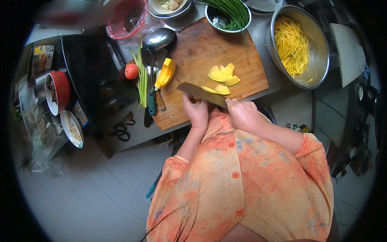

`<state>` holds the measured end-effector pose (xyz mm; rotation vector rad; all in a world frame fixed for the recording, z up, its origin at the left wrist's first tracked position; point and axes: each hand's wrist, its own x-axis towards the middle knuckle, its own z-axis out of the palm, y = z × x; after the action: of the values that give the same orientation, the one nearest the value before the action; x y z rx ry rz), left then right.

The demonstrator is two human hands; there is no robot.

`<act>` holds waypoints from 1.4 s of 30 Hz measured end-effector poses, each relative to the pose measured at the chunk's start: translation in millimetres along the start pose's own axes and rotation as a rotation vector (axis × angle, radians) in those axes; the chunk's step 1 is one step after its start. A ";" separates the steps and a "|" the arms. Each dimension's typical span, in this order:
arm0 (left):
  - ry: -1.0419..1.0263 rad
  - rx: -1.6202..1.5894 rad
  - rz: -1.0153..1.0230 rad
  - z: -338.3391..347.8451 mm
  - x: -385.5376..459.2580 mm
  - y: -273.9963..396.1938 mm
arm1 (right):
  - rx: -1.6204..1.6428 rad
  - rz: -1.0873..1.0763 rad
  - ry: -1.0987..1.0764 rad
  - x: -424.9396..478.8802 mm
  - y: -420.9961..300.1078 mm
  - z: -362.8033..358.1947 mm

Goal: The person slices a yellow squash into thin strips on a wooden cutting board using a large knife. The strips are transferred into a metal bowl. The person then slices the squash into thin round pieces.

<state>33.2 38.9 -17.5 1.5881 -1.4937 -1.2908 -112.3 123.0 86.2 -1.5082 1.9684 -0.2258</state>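
My right hand [244, 116] grips the handle end of a cleaver [201, 93], its broad dark blade slanting up to the left over the board's near edge. Under the blade, the curled fingers of my left hand [196, 112] hold a yellow-orange piece of pumpkin [197, 99], mostly hidden by steel and fingers. Just beyond the blade lie thin yellow slices of pumpkin rind [223, 74] on a wooden cutting board [193, 54]. A thick pumpkin wedge [165, 73] with orange flesh rests on the board's left part.
Left of the wedge are a metal ladle [157, 39], green stalks [142, 78], a tomato [131, 71] and scissors [122, 128]. A steel bowl [323, 60] of yellow shreds stands right. Beyond the board are a bowl of chives [229, 13] and a red plastic-lined bowl [142, 21].
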 end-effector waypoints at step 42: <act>-0.017 0.116 0.026 17.3 13.1 21.0 | 0.020 -0.013 0.191 -20.9 15.3 -30.3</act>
<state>7.9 25.6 -7.7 1.6286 -1.6203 -1.2255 -139.3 139.8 110.2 -1.5354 2.0978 -0.4070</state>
